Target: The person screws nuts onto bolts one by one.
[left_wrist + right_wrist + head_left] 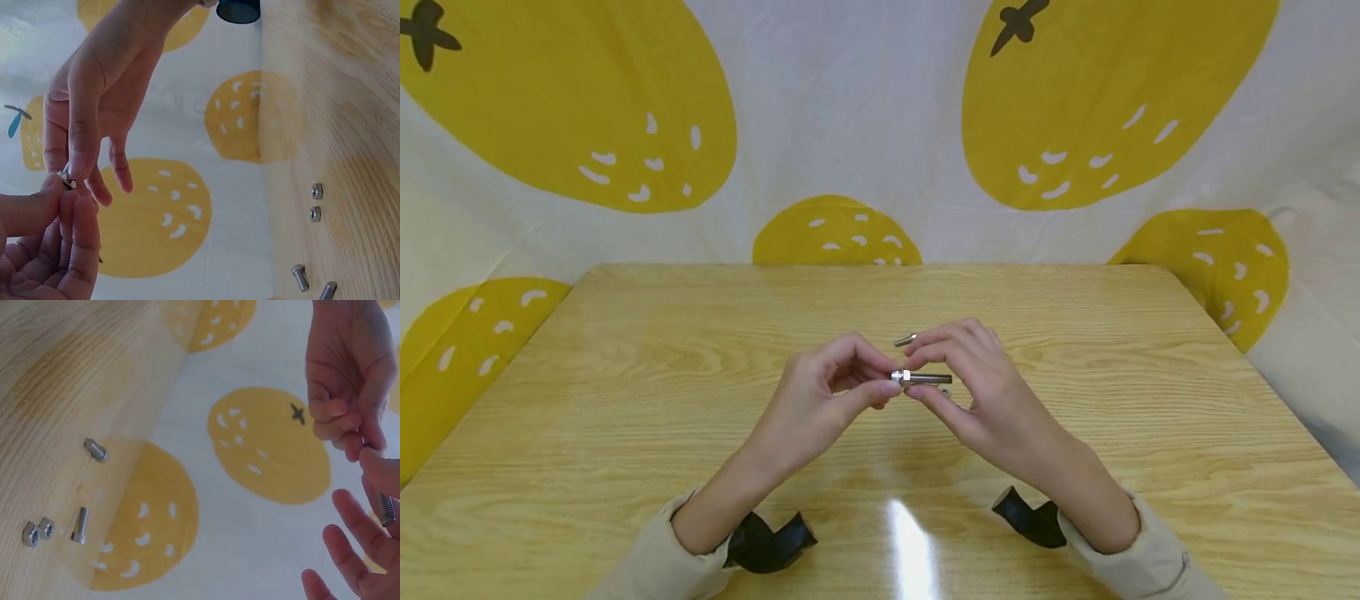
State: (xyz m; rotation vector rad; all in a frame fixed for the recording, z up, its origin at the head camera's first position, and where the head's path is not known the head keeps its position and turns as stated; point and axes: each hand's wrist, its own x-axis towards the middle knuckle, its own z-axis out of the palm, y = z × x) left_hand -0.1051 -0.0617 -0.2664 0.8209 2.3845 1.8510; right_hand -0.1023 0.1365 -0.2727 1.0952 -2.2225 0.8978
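Above the middle of the table, my left hand [820, 383] pinches the head end of a metal bolt [934, 379] between thumb and fingers. The bolt lies level, its threaded shank pointing right. A nut [907, 377] sits on the bolt close to its head. My right hand [981, 387] pinches this nut with thumb and index finger, its other fingers extended. In the left wrist view, the fingertips partly cover the nut [67, 182]. The threaded end [386, 511] shows beside the right fingers in the right wrist view.
On the wooden table [700, 333] lie two loose bolts [95, 450] and two loose nuts [31, 534], beyond the hands. In the head view the right hand hides part of them. A patterned cloth [850, 125] hangs behind the table's far edge.
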